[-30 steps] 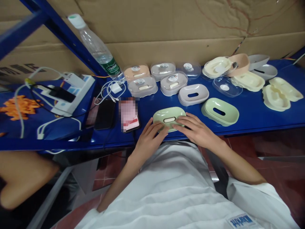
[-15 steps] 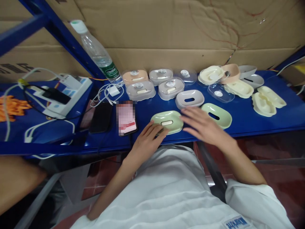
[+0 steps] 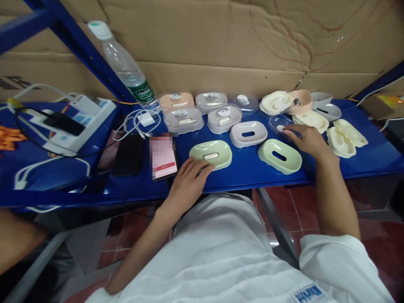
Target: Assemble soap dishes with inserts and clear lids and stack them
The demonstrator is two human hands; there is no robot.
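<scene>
Near the edge of the blue table (image 3: 240,174), the left hand (image 3: 189,181), fingers half bent, touches the near left rim of a green dish (image 3: 222,148) with a white insert (image 3: 211,155); its grip cannot be told. Beyond a second green dish (image 3: 293,160) to the right, the right hand (image 3: 311,141), partly open, reaches a clear lid (image 3: 275,122), hold unclear. Farther left sit covered dishes (image 3: 189,124).

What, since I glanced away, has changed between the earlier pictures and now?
The right hand came off the green dish with the pale insert and moved rightward to a clear lid; any grip is unclear. The left hand stayed at that dish; the bottle and lit phone stayed put.
</scene>
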